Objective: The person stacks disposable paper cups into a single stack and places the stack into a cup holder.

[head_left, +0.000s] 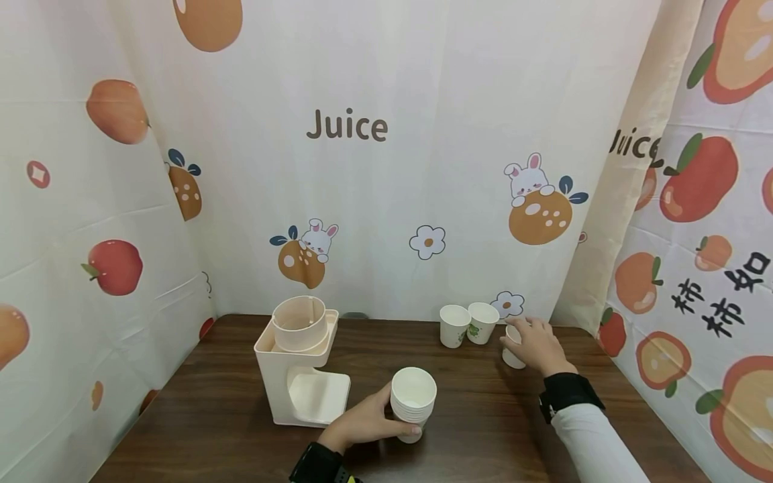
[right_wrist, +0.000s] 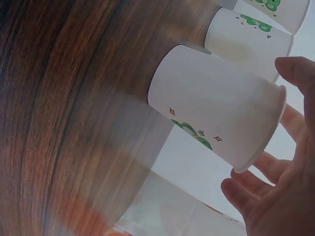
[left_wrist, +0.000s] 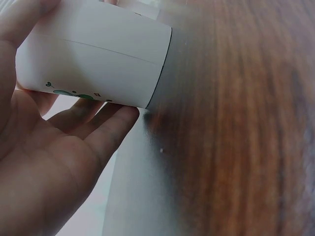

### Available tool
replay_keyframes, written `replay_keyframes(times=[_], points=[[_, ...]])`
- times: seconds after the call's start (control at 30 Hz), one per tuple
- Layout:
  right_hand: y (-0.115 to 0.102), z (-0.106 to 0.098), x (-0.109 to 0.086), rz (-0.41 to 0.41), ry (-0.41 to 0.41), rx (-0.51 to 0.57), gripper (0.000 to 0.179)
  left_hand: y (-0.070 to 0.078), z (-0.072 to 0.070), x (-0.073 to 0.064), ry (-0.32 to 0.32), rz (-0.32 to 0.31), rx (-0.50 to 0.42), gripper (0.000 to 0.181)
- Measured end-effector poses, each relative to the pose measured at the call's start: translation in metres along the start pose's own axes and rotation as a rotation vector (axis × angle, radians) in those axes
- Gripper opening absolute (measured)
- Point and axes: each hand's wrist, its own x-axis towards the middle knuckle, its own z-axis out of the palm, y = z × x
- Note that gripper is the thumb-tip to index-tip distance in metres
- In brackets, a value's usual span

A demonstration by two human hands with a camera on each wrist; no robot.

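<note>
My left hand [head_left: 377, 421] grips a stack of white paper cups [head_left: 414, 389] from its left side, fingers around the lower part. In the left wrist view a cup wall with a green print [left_wrist: 93, 54] lies between thumb and fingers. At the back right, my right hand [head_left: 536, 345] is around the rim of a single paper cup [head_left: 512, 359]. The right wrist view shows this cup [right_wrist: 216, 103] upright on the table, with thumb and fingers spread about its rim. Beside it stand two more paper cups, one [head_left: 482, 323] in the middle and one [head_left: 453, 327] leftmost.
A cream juicer-like machine [head_left: 279, 386] with a round top container [head_left: 300, 322] stands left of the stack. The brown wooden table [head_left: 199, 416] ends at fruit-printed curtains [head_left: 423, 168] at the back and on both sides.
</note>
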Motion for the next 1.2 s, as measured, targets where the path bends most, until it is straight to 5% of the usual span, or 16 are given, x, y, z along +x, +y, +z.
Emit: replay_keyframes(times=[0.73,1.2], points=[[-0.003,-0.005,-0.003,-0.005,-0.020,-0.003,0.050,0.000,0.000,0.001,-0.006,0.003,-0.003,0.091],[-0.017,-0.010,-0.010,-0.028,0.049,-0.015,0.037,-0.001,0.000,0.000,-0.001,-0.001,0.007,0.091]])
